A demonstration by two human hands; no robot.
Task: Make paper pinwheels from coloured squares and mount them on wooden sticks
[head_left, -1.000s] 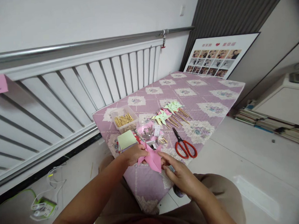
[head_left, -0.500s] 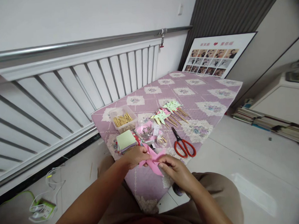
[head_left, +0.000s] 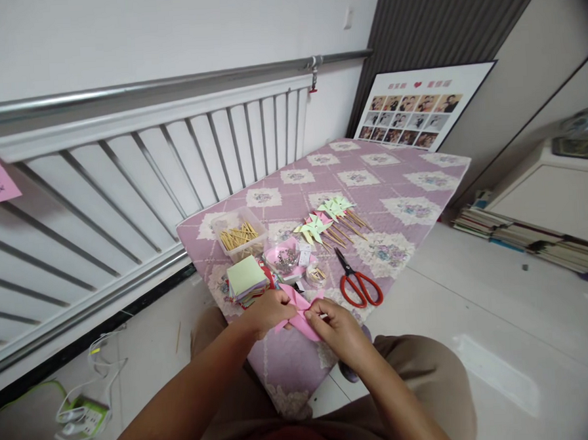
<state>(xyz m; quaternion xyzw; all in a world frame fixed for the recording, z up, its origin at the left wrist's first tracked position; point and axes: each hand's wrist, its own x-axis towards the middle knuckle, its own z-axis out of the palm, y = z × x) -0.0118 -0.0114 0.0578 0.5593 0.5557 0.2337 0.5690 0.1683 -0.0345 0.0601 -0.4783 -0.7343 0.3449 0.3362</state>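
Note:
A pink paper pinwheel point(head_left: 307, 326) is held between both hands over the near end of the table. My left hand point(head_left: 272, 311) pinches its left side, fingers closed on the paper. At its centre right, the thumb and fingers of my right hand point(head_left: 336, 326) are closed on the paper; whether a pin is between them I cannot make out. Just beyond lie a stack of coloured paper squares point(head_left: 248, 277), a pink dish of small metal pieces point(head_left: 283, 256) and a small clear round container point(head_left: 316, 274). Red-handled scissors point(head_left: 359, 283) lie open-bladed or nearly so to the right.
Several pinwheels on sticks point(head_left: 324, 222) lie mid-table. A clear plastic box of short wooden sticks point(head_left: 239, 236) stands near the radiator point(head_left: 197, 159). A floral cloth point(head_left: 395, 182) covers the table. A photo board point(head_left: 411, 109) leans at the far end. A power strip point(head_left: 90, 418) lies on the floor.
My right hand has shifted slightly left, its fingertips now closer to the pinwheel's centre. The view has swung slightly left, showing more of a pink paper on the radiator.

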